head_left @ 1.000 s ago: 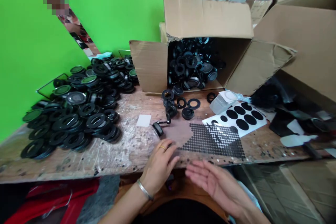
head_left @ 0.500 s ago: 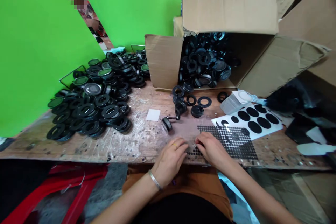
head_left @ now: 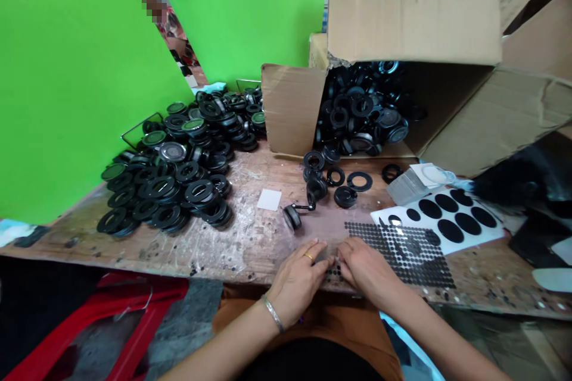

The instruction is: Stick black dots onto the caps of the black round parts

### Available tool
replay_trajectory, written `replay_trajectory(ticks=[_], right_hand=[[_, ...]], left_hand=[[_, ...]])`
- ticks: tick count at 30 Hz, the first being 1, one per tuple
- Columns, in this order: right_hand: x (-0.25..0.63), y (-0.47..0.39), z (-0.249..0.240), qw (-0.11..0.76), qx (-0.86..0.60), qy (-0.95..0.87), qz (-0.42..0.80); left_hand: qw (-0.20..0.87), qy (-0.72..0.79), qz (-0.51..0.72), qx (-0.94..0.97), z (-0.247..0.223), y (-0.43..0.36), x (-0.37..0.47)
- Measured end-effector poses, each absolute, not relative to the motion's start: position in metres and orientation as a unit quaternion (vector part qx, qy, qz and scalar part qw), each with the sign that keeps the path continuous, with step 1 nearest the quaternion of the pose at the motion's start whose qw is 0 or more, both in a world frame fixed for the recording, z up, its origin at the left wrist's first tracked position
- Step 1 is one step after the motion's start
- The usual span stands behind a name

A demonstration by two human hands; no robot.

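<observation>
My left hand (head_left: 300, 278), with a ring and bracelet, rests at the table's front edge, fingers bent and pressed together. Close beside it, my right hand (head_left: 363, 263) is closed at the left end of a clear sheet of small black dots (head_left: 413, 256). The fingertips of both hands nearly meet over a few dots; whatever they pinch is too small to make out. Just beyond them lies a black jointed part with round ends (head_left: 293, 218). A white square card (head_left: 269, 199) is to its left.
Piles of black round parts (head_left: 163, 187) cover the left of the table (head_left: 250, 250). An open cardboard box (head_left: 290, 110) full of similar parts stands behind. On the right are a white sheet with large black circles (head_left: 496, 238) and a stack of cards (head_left: 404, 187).
The view has shifted, so the table things appear further right. My left hand's fingertips have come closer to my right hand's.
</observation>
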State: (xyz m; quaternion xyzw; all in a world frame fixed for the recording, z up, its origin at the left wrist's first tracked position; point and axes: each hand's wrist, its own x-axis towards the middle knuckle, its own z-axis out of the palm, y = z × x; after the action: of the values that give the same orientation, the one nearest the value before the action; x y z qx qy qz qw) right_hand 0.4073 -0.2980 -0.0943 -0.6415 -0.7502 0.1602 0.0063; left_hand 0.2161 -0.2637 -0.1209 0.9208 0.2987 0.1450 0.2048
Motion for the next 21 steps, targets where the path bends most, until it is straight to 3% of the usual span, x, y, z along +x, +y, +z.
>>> replay_trajectory(ticks=[4,9,13,18,21], right_hand=[[0.413,-0.309,-0.099,0.119,-0.652,-0.731,0.165],[0.427,-0.311,-0.095,0.371,-0.638,-0.572,0.359],[0.424,-0.304,-0.091,0.434,-0.603,-0.491,0.455],[0.414,-0.294,-0.068,0.48,-0.57,-0.573,0.342],[0.411,-0.287,-0.049,0.481,-0.565,-0.62,0.253]], left_hand=[[0.267,0.31,0.186,0.893,-0.105,-0.262,0.213],[0.211,0.467,0.372,0.774,-0.091,-0.221,0.199],[0.276,0.519,0.276,0.761,-0.1,-0.181,0.19],[0.375,0.452,0.295,0.754,-0.096,-0.187,0.194],[0.523,0.401,0.31,0.686,-0.08,-0.212,0.201]])
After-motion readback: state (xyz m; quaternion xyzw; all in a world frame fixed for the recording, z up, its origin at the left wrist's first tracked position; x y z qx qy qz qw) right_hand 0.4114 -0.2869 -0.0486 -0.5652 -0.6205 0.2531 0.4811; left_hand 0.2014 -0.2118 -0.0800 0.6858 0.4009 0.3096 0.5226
